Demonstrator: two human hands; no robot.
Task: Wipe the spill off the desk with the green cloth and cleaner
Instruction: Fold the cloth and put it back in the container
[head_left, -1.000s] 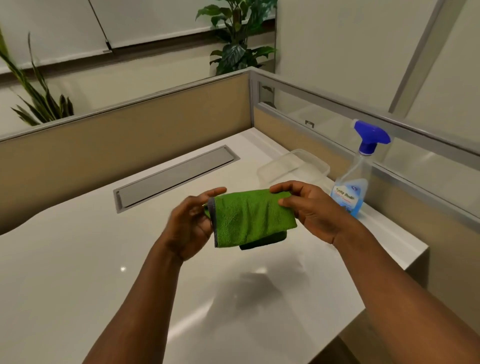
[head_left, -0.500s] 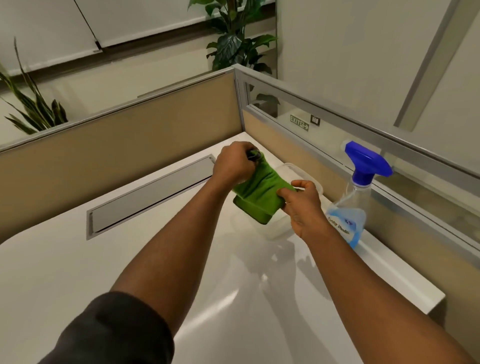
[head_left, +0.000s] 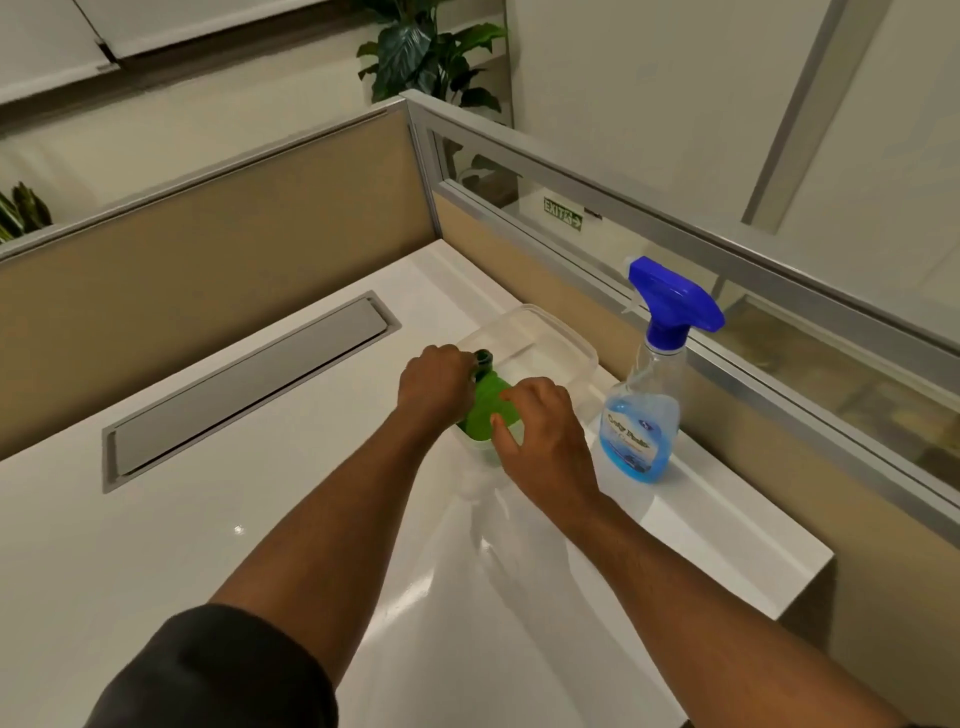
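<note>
The green cloth (head_left: 485, 410), folded small, sits low inside the near end of a clear plastic container (head_left: 566, 338) on the white desk (head_left: 156, 561). My left hand (head_left: 434, 387) grips the cloth's far edge, where a dark trim shows. My right hand (head_left: 540, 431) rests on the cloth's near right side, thumb and fingers on it. The cleaner, a clear spray bottle (head_left: 647, 415) with blue liquid and a blue trigger head, stands upright just right of my right hand. No spill shows on the desk.
A grey cable-tray flap (head_left: 249, 384) is set into the desk at the left. Beige partition walls with a glass strip (head_left: 779, 332) close off the back and right. The desk's right end drops off at the near right. Plants stand behind the partitions.
Both hands moved the cloth forward from in front of me and lowered it into the clear container. The camera has leaned forward over the desk.
</note>
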